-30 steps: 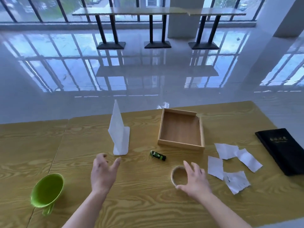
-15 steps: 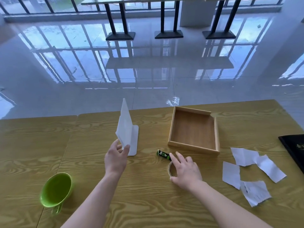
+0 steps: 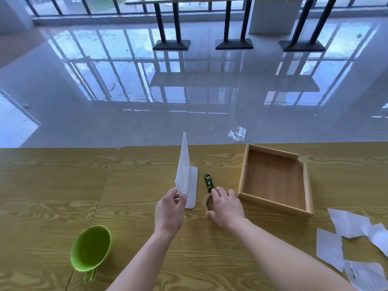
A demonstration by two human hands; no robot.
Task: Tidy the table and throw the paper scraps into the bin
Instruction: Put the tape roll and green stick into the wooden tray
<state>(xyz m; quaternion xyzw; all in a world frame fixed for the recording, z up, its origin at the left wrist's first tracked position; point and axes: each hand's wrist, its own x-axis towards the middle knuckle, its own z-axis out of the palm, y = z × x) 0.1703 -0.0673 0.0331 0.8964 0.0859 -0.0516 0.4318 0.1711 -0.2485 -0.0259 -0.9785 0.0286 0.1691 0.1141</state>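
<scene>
Glossy tiled floor, black-legged counter, perhaps windows behind

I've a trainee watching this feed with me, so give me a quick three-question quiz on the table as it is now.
1. True or false: the wooden tray has items in it.
2. Which hand touches the white bookend? A) left B) right C) neither
3. Fill in: the paper scraps lie to the ____ of the tray.

Key:
1. False; its floor is bare.
2. A; the left hand pinches the bookend's upright plate, while the right hand covers the tape roll beside the green tube.
3. Right, nearer the person.
</scene>
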